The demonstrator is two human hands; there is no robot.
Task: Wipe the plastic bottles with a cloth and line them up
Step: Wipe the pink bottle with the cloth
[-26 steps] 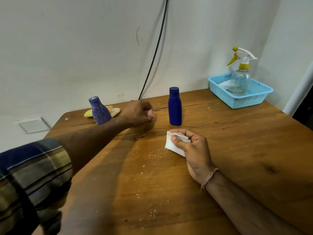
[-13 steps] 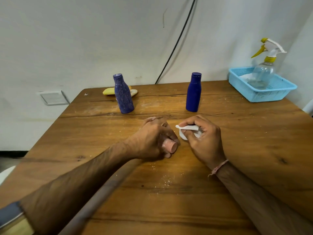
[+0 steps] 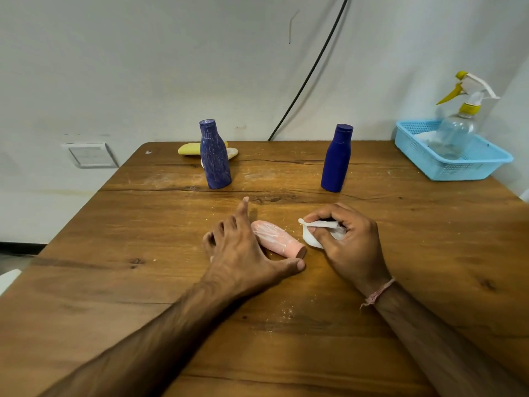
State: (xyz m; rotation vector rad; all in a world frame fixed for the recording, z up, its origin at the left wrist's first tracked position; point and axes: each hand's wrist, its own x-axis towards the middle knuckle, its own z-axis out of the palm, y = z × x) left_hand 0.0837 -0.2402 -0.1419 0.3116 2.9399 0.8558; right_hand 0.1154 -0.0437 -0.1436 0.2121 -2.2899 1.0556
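Left hand (image 3: pixel 243 253) rests beside pink bottle (image 3: pixel 274 237) lying diagonally, cap pointing near-right.

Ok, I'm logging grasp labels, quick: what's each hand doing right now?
Left hand: open, fingers spread over the lying pink bottle, not gripping it.
Right hand: closed, holding the cloth.

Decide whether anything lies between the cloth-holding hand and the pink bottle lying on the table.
Nothing visible does. The right hand, gripping the white cloth, sits just right of the pink bottle at its cap end, with only bare table between them. The left hand is on the bottle's other side.
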